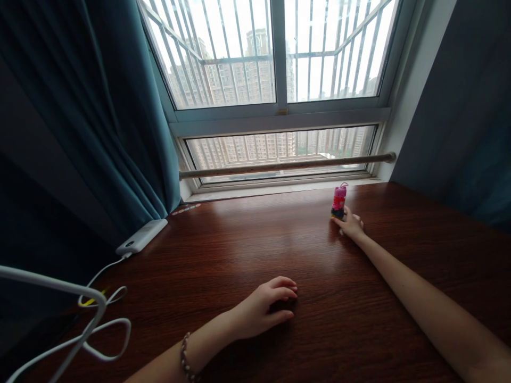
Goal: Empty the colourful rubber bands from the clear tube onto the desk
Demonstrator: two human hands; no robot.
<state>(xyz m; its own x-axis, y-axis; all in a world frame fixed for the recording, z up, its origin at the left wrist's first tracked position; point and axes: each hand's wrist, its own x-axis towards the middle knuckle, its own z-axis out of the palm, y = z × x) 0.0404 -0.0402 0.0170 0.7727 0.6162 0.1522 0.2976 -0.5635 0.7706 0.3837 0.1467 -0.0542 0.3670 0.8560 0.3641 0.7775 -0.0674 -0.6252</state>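
Note:
A small pink toy figure (pixel 339 200) with a dark base stands upright on the brown wooden sill (pixel 247 250) near the window. My right hand (pixel 352 224) is stretched far forward, its fingertips touching the toy's base from the right. Whether those fingers pinch the toy is too small to tell. My left hand (pixel 265 306) rests on the wood nearer to me, fingers loosely curled downward with nothing visible in them. A beaded bracelet (pixel 184 357) circles my left wrist.
A white power bank (pixel 141 236) lies at the left by the teal curtain (pixel 120 122), with white cables (pixel 96 308) looping toward me. A horizontal rod (pixel 287 165) runs along the barred window (pixel 279 64). A dark wall stands at the right.

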